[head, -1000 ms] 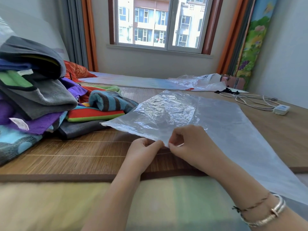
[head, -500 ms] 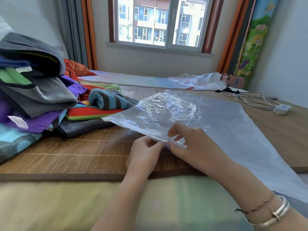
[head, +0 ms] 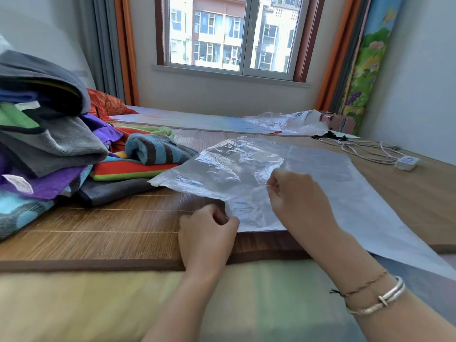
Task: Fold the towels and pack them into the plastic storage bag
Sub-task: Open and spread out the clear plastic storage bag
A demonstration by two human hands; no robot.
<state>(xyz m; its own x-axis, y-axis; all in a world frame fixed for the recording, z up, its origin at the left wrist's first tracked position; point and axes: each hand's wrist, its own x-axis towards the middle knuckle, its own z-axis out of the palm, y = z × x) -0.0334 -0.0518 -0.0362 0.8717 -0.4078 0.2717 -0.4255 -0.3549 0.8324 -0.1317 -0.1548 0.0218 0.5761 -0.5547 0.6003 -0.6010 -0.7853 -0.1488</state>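
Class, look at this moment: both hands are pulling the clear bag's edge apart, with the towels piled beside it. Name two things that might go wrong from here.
1. The left hand and right hand pinch thin film; the plastic bag might tear or slip free as they pull its mouth apart.
2. The towel pile leans unevenly close beside the bag; reaching in could topple it.

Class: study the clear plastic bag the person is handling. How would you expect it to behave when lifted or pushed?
The plastic bag is probably floppy: it wrinkles and sags where the right hand lifts one layer. It looks very light, since the left hand pins its edge with only a pinch. Its glossy film would likely slide easily over the mat.
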